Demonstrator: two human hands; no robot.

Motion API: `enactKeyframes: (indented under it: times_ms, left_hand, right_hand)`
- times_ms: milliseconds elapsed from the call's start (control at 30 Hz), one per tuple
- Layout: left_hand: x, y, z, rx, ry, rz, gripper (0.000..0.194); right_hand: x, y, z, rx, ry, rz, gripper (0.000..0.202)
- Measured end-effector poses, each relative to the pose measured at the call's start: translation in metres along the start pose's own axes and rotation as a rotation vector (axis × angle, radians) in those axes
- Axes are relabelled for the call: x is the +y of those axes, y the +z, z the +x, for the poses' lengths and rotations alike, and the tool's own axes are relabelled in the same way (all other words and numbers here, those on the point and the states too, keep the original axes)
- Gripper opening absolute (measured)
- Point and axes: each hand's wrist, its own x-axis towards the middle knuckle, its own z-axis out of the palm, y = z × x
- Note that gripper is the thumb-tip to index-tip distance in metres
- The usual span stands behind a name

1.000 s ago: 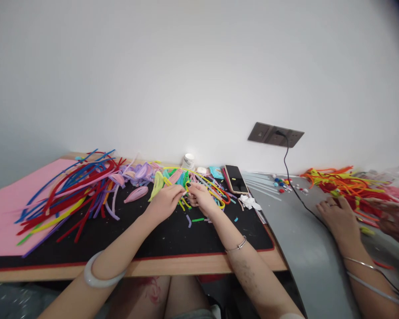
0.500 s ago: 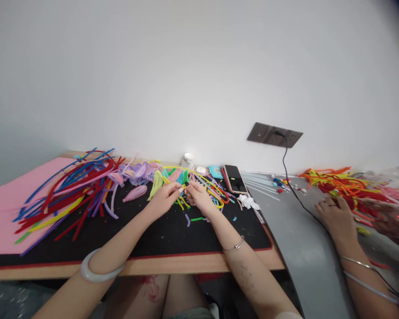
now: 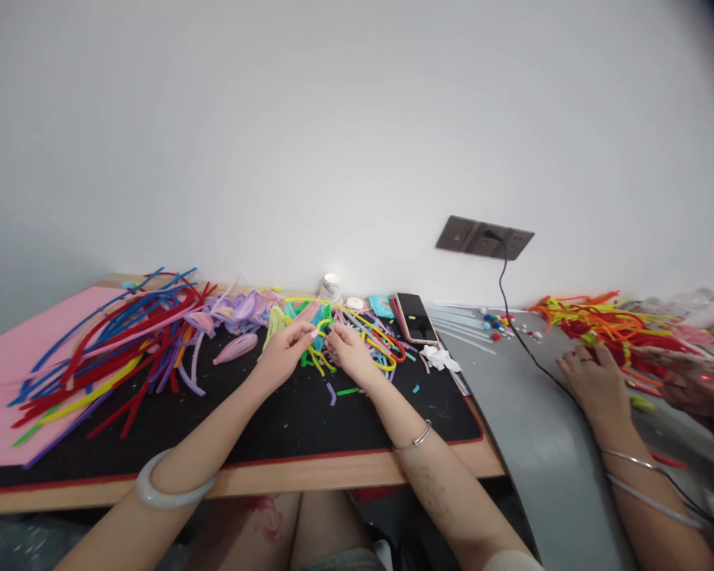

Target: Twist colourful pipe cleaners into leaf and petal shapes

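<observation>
Over the black mat (image 3: pixel 262 428), my left hand (image 3: pixel 286 350) is closed in a pinch on a yellow fuzzy stem (image 3: pixel 324 323). Close to its right, my right hand (image 3: pixel 348 349) is also closed, fingertips pressed together by the same yellow stem; what exactly they grip is too small to make out. Behind and between the hands lie yellow, green and teal stems. A pink looped piece (image 3: pixel 236 349) rests left of my left hand. A green scrap (image 3: pixel 348 391) and a purple scrap (image 3: pixel 332 394) lie in front of my hands.
Many red and blue stems (image 3: pixel 124 333) spread over pink paper (image 3: pixel 12 349) at left. Behind stand a white cup (image 3: pixel 332 286) and a phone (image 3: pixel 416 317). Crumpled tissue (image 3: pixel 440 358) lies at right. Another person's hands (image 3: pixel 598 388) work on the grey table (image 3: pixel 541 460), crossed by a black cable.
The view has shifted slightly. My hands have moved a little apart, and more of the yellow stem shows between them.
</observation>
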Motion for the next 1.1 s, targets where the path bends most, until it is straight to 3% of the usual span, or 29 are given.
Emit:
enactKeyframes:
  times_ms: [333,500,567,767,900,1100]
  left_hand:
    - [-0.001,-0.001,-0.004,-0.042,0.179,0.197,0.023]
    - [-0.001,-0.006,-0.004,0.129,0.205,0.349,0.023]
    - [-0.002,-0.007,-0.004,0.168,0.217,0.414,0.023]
    - [-0.007,-0.005,-0.006,-0.019,0.383,0.587,0.022]
    - [-0.005,-0.006,-0.007,-0.102,0.441,0.736,0.023]
    - [0.001,-0.008,-0.009,-0.134,0.575,0.857,0.029]
  right_hand:
    - [0.004,-0.003,0.003,0.11,-0.038,-0.071,0.022]
    - [0.002,-0.004,0.001,0.184,-0.038,-0.048,0.023]
    - [0.0,-0.002,-0.001,0.149,-0.039,-0.041,0.027]
    - [-0.004,0.006,-0.007,-0.084,0.003,0.008,0.038]
    - [-0.001,0.003,-0.006,-0.06,0.029,-0.001,0.04]
    - [0.002,-0.001,-0.003,-0.043,0.093,-0.045,0.036]
